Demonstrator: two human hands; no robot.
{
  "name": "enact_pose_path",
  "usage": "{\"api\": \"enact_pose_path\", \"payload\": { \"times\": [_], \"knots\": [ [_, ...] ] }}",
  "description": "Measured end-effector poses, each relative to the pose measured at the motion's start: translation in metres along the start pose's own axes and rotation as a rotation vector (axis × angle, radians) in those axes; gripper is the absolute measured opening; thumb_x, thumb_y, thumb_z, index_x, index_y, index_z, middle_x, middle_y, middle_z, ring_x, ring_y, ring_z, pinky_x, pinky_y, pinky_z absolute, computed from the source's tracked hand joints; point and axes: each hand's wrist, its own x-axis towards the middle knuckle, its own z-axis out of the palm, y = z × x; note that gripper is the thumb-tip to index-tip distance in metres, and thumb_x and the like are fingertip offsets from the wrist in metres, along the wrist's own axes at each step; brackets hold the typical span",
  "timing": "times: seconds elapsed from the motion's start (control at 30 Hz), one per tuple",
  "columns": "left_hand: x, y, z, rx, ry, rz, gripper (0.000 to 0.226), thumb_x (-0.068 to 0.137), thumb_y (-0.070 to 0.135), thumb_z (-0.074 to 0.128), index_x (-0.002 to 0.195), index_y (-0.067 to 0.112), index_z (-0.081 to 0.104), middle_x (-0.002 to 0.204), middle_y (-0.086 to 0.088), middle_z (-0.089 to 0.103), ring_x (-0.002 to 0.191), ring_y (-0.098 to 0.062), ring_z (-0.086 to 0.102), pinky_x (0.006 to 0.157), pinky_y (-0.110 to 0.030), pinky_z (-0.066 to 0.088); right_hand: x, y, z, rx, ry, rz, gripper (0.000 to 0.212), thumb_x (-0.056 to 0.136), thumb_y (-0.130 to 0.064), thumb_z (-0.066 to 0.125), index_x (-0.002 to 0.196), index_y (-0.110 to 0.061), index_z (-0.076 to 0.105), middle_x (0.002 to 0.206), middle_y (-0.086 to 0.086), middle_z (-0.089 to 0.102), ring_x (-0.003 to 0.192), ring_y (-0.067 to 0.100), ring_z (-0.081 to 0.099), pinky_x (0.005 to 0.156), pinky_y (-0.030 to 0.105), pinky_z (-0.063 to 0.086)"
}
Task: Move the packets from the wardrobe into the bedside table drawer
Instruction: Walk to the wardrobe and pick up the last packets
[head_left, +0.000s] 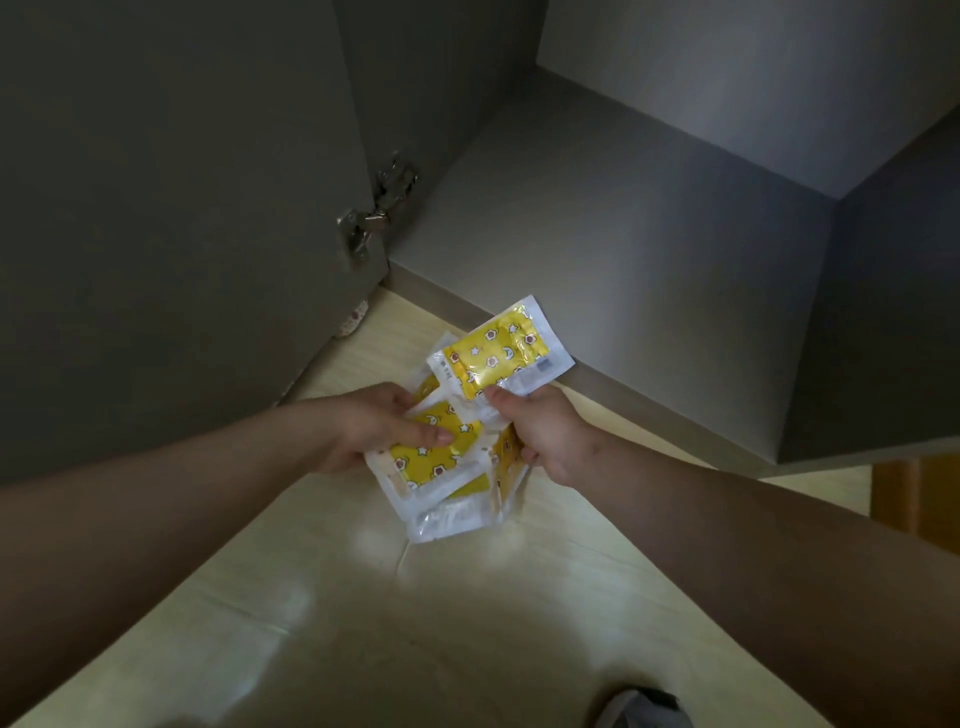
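"Yellow packets (426, 462) with small stars, where are they staying at this moment?"

"They are hanging in the air just in front of the open wardrobe (597, 208), above the pale floor (363, 597). Both hands are carrying them."

"How is the left hand (374, 431) working?"

"It is gripping a loose stack of them from the left side. The thumb is lying across the front packet and the other fingers are going behind the stack."

"And the right hand (540, 436)?"

"It is pinching the top packet (498, 353) by its lower edge, between the thumb and the fingers, so this one is standing above the stack and tilting a little. The lower fingers of this hand are also touching the right side of the stack."

"How many are they holding together?"

"I cannot tell, because the packets are overlapping each other."

"What is standing around them?"

"The grey door (156, 208) is standing open on the left, and its metal hinge (374, 213) is showing near the lower corner. One dark shoe (639, 706) is peeking in at the bottom edge."
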Motion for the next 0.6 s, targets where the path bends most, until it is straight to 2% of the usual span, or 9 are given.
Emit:
{"api": "enact_pose_path", "payload": {
  "times": [0.1, 0.23, 0.33, 0.4, 0.47, 0.53, 0.6],
  "knots": [
    [-0.002, 0.000, -0.005, 0.046, -0.121, -0.058, 0.022, 0.083, 0.013, 0.067, 0.105, 0.008, 0.066, 0.086, -0.004, 0.074, 0.071, -0.015, 0.071, 0.065, -0.025, 0.059, -0.003, -0.001, -0.002, 0.018, -0.003, -0.018, 0.023, 0.095, -0.019, 0.055, 0.073, -0.021, 0.052, 0.049, -0.010, 0.056, 0.028, -0.005, 0.044, 0.032, 0.008, 0.031],
    [-0.004, 0.003, -0.018, 0.123, -0.082, -0.039, 0.011, 0.083, 0.013, 0.068, 0.094, 0.010, 0.069, 0.084, -0.005, 0.074, 0.071, -0.017, 0.071, 0.074, -0.031, 0.058, -0.002, -0.001, -0.013, 0.018, 0.052, -0.022, 0.023, 0.095, -0.019, 0.057, 0.072, -0.020, 0.052, 0.063, -0.005, 0.053, 0.028, -0.004, 0.045, 0.033, 0.008, 0.033],
    [-0.009, 0.006, -0.029, 0.066, -0.087, 0.026, 0.015, 0.078, 0.014, 0.070, 0.093, 0.011, 0.067, 0.081, -0.004, 0.074, 0.068, -0.015, 0.071, 0.067, -0.029, 0.059, -0.005, -0.001, -0.020, -0.008, 0.048, -0.037, 0.024, 0.096, -0.015, 0.054, 0.073, -0.020, 0.050, 0.064, -0.004, 0.051, 0.027, -0.005, 0.043, 0.032, 0.009, 0.032],
    [-0.011, 0.004, -0.030, -0.034, -0.101, 0.096, 0.023, 0.075, 0.018, 0.072, 0.096, 0.012, 0.065, 0.082, -0.003, 0.074, 0.068, -0.014, 0.071, 0.064, -0.027, 0.059, -0.005, 0.002, -0.023, -0.031, 0.038, -0.048, 0.028, 0.096, -0.010, 0.051, 0.071, -0.021, 0.047, 0.061, -0.004, 0.048, 0.030, 0.001, 0.045, 0.032, 0.010, 0.030],
    [-0.009, 0.003, -0.027, -0.261, -0.052, 0.178, 0.019, 0.081, 0.021, 0.061, 0.098, 0.014, 0.063, 0.081, -0.002, 0.074, 0.068, -0.013, 0.071, 0.061, -0.026, 0.059, -0.003, 0.005, -0.023, -0.126, 0.020, -0.067, 0.028, 0.094, -0.009, 0.050, 0.070, -0.022, 0.046, 0.062, -0.002, 0.045, 0.043, 0.012, 0.041, 0.038, 0.015, 0.024],
    [-0.004, 0.004, -0.024, -0.489, 0.015, 0.238, 0.020, 0.090, 0.024, 0.051, 0.104, 0.015, 0.062, 0.084, -0.001, 0.074, 0.070, -0.011, 0.071, 0.059, -0.024, 0.058, -0.002, 0.007, -0.022, -0.172, -0.007, -0.064, 0.020, 0.093, -0.013, 0.055, 0.077, -0.023, 0.051, 0.071, 0.000, 0.049, 0.056, 0.014, 0.040, 0.045, 0.020, 0.024],
    [-0.001, 0.005, -0.020, -0.573, 0.064, 0.262, 0.023, 0.092, 0.026, 0.050, 0.108, 0.016, 0.061, 0.088, 0.000, 0.073, 0.072, -0.010, 0.071, 0.058, -0.024, 0.057, 0.000, 0.008, -0.019, -0.141, -0.052, -0.058, 0.012, 0.092, -0.016, 0.058, 0.083, -0.023, 0.054, 0.076, -0.002, 0.056, 0.062, 0.013, 0.046, 0.044, 0.019, 0.027]
  ]
}}
